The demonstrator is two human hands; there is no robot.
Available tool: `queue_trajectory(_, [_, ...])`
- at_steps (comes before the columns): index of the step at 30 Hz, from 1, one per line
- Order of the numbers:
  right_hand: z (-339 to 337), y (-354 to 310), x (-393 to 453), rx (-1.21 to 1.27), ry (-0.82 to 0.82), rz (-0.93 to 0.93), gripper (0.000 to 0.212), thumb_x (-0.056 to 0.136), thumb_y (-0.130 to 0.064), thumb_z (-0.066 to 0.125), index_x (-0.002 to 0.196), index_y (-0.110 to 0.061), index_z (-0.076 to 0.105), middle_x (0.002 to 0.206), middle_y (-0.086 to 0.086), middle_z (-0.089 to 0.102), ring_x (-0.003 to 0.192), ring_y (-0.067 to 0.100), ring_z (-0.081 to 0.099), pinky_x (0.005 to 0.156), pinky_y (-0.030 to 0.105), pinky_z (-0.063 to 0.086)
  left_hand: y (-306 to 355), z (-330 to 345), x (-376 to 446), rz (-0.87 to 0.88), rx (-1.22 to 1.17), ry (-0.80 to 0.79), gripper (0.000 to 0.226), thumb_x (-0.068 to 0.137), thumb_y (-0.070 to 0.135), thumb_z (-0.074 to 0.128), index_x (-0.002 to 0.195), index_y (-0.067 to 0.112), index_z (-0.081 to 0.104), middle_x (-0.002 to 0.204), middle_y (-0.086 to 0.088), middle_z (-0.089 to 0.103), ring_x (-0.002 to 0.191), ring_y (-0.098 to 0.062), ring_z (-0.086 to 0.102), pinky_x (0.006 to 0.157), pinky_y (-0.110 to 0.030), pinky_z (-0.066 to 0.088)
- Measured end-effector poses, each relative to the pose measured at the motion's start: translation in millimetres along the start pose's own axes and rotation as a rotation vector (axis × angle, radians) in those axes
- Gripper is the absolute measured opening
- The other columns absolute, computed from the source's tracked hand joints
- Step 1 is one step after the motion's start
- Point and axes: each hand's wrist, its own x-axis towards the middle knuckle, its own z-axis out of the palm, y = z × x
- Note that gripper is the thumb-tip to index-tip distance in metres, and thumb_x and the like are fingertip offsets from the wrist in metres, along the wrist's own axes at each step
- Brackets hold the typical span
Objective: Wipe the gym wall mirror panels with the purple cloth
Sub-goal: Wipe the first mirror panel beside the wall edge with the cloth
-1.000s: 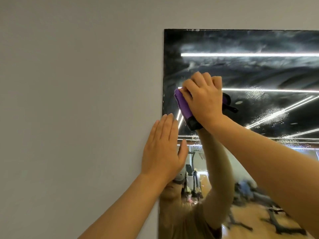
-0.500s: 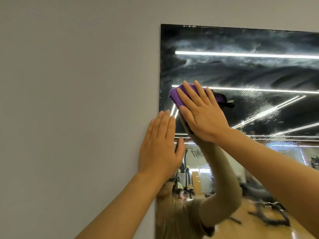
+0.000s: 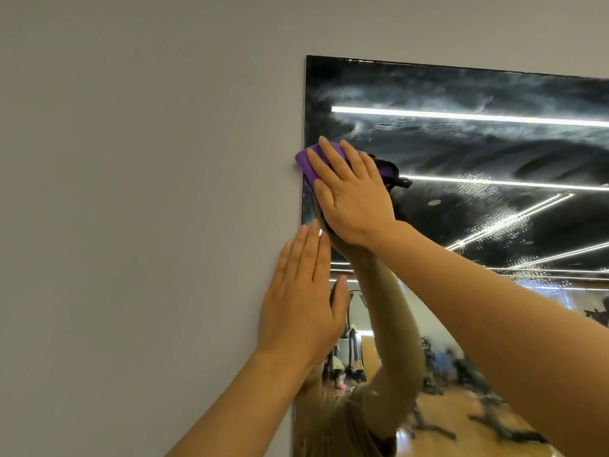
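A wall mirror panel point(image 3: 478, 153) fills the right side of the head view, streaked with wipe marks and water droplets. My right hand point(image 3: 354, 196) lies flat, fingers straight, pressing the purple cloth point(image 3: 304, 161) against the glass at the mirror's left edge, near its top corner. The cloth's left end overlaps the edge onto the wall. My left hand point(image 3: 303, 305) rests flat with straight fingers on the mirror's left edge and the wall, just below the right hand. Most of the cloth is hidden under my right hand.
A plain grey wall point(image 3: 148, 209) covers the left and top. The mirror reflects ceiling light strips, my own arm and blurred gym equipment on a wooden floor.
My right hand went from gripping the cloth to pressing it flat, then slid it left to the mirror's edge. The left hand stayed planted. The view shifted slightly.
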Motion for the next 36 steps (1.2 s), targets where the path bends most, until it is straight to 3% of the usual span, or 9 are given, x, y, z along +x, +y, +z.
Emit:
queue_trajectory(4, [-4, 15, -6, 0.004, -0.015, -0.107, 0.062, 0.100, -0.045, 0.007, 0.161, -0.032, 0.013, 0.169, -0.002, 0.010, 0.156, 0.025, 0.005, 0.124, 0.038, -0.004, -1, 0, -2, 0.021, 0.012, 0.007, 0.061, 0.103, 0.041, 0.028, 0.151, 0.004, 0.035, 0.156, -0.016, 0.040, 0.144, -0.030, 0.039, 0.113, -0.048, 0.030])
queue_trajectory(7, [-8, 28, 10, -0.024, 0.037, 0.121, 0.062, 0.101, -0.040, 0.012, 0.162, -0.032, 0.007, 0.170, 0.004, 0.003, 0.156, 0.031, 0.003, 0.124, 0.045, 0.000, -1, -1, -1, 0.018, 0.020, -0.002, 0.059, 0.105, 0.042, 0.022, 0.151, 0.006, 0.033, 0.157, -0.015, 0.040, 0.145, -0.029, 0.038, 0.113, -0.047, 0.032])
queue_trajectory(10, [-1, 21, 15, -0.127, 0.088, 0.230, 0.058, 0.106, -0.037, 0.018, 0.162, -0.025, 0.013, 0.170, 0.002, -0.004, 0.156, 0.029, -0.008, 0.122, 0.048, -0.011, -1, -2, -1, 0.003, 0.011, -0.029, 0.064, 0.107, 0.047, 0.008, 0.151, 0.007, 0.033, 0.157, -0.014, 0.041, 0.144, -0.028, 0.039, 0.112, -0.045, 0.035])
queue_trajectory(15, [-2, 21, 2, -0.078, 0.082, -0.017, 0.064, 0.103, -0.039, 0.009, 0.160, -0.013, 0.020, 0.169, 0.004, 0.009, 0.156, 0.018, 0.004, 0.123, 0.036, -0.011, -1, -2, -2, 0.000, 0.007, -0.050, 0.065, 0.106, 0.048, 0.011, 0.152, 0.007, 0.032, 0.157, -0.014, 0.040, 0.144, -0.028, 0.039, 0.111, -0.044, 0.035])
queue_trajectory(19, [-8, 32, -5, 0.023, -0.010, -0.131, 0.063, 0.102, -0.045, 0.011, 0.161, -0.021, 0.015, 0.169, -0.004, 0.011, 0.156, 0.011, 0.005, 0.123, 0.029, -0.013, 1, -2, -2, 0.003, 0.013, -0.048, 0.063, 0.105, 0.046, 0.020, 0.152, 0.006, 0.032, 0.157, -0.015, 0.040, 0.144, -0.029, 0.039, 0.112, -0.045, 0.032])
queue_trajectory(24, [-8, 38, 11, -0.026, 0.046, 0.188, 0.059, 0.105, -0.052, 0.008, 0.162, -0.034, 0.011, 0.170, -0.006, 0.001, 0.156, 0.015, -0.005, 0.119, 0.056, -0.017, 1, -5, -2, 0.005, 0.047, -0.060, 0.063, 0.099, 0.042, 0.033, 0.151, 0.007, 0.030, 0.156, -0.015, 0.040, 0.143, -0.029, 0.039, 0.111, -0.044, 0.031])
queue_trajectory(27, [-6, 33, 13, 0.010, 0.053, 0.345, 0.057, 0.108, -0.046, 0.009, 0.162, -0.030, 0.006, 0.170, -0.003, -0.002, 0.156, 0.019, -0.008, 0.120, 0.055, -0.015, 0, -6, -1, -0.002, 0.059, -0.080, 0.063, 0.099, 0.042, 0.032, 0.151, 0.006, 0.032, 0.156, -0.015, 0.041, 0.144, -0.028, 0.038, 0.111, -0.044, 0.030])
queue_trajectory(33, [-7, 24, 11, 0.048, -0.015, -0.101, 0.061, 0.102, -0.045, 0.009, 0.161, -0.031, 0.015, 0.169, -0.009, 0.013, 0.156, 0.014, 0.004, 0.125, 0.041, -0.004, 4, -7, -1, -0.033, 0.036, -0.145, 0.066, 0.101, 0.042, 0.029, 0.154, 0.004, 0.032, 0.161, -0.014, 0.032, 0.148, -0.028, 0.030, 0.116, -0.045, 0.021])
queue_trajectory(36, [-11, 46, 20, 0.042, 0.037, 0.107, 0.054, 0.108, -0.042, 0.017, 0.161, -0.033, 0.016, 0.170, -0.008, 0.010, 0.156, 0.014, 0.003, 0.124, 0.046, -0.003, 10, -8, 0, -0.064, -0.006, -0.166, 0.067, 0.101, 0.048, 0.022, 0.155, 0.009, 0.017, 0.164, -0.012, 0.022, 0.152, -0.026, 0.019, 0.118, -0.041, 0.011])
